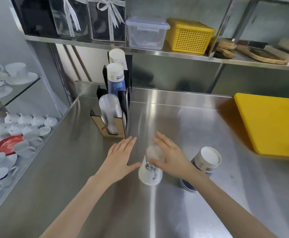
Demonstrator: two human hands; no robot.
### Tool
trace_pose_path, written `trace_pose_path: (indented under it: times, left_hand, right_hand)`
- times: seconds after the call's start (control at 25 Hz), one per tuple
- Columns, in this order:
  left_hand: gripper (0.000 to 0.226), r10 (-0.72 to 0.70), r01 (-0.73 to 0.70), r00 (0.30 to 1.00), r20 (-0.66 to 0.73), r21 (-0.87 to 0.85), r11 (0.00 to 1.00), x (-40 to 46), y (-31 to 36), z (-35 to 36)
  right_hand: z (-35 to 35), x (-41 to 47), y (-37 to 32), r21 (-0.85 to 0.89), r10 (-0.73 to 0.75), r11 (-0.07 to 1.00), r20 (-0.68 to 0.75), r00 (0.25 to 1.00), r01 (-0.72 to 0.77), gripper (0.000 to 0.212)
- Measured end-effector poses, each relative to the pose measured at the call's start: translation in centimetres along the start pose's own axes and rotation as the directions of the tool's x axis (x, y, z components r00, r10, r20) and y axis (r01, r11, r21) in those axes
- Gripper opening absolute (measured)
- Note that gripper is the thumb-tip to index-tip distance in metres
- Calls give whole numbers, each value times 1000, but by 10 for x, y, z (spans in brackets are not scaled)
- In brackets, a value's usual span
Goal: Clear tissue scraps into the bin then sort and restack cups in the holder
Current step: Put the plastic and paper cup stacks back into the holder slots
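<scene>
A white paper cup (150,170) with a dark drawing stands upside down on the steel counter (183,127), between my two hands. My left hand (121,157) hovers flat and open just left of it, thumb close to the cup. My right hand (170,156) is open with fingers spread; its thumb rests against the cup's upper side. A short stack of blue-and-white paper cups (204,164) stands upside down behind my right wrist. The black cup holder (121,124) stands at the counter's back left, with clear plastic cups (109,110), blue cups (115,78) and white cups (117,56) in its three slots.
A yellow cutting board (274,124) lies at the right. The shelf above carries a clear lidded box (146,34), a yellow basket (189,37) and wooden boards (260,54). Glass shelves at the left hold white cups, saucers and a red saucer (6,145).
</scene>
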State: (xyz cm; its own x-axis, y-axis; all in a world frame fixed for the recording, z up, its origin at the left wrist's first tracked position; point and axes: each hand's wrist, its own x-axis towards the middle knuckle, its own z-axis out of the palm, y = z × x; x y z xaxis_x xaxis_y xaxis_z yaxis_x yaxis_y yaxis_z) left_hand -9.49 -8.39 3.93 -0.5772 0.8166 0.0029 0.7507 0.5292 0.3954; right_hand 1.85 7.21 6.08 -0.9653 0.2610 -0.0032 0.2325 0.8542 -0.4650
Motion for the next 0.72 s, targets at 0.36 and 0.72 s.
trace_pose_path:
  times: [0.36,0.72]
  left_hand:
    - [96,-86,124,973,215,-170,978,-2,20,66]
    - [72,-236,301,949,208,-385,872,2,22,90]
  right_hand:
    - [29,-16,21,245,105,963,33,994,-110,70]
    - [34,-18,24,328,137,938,-54,989,-112,66]
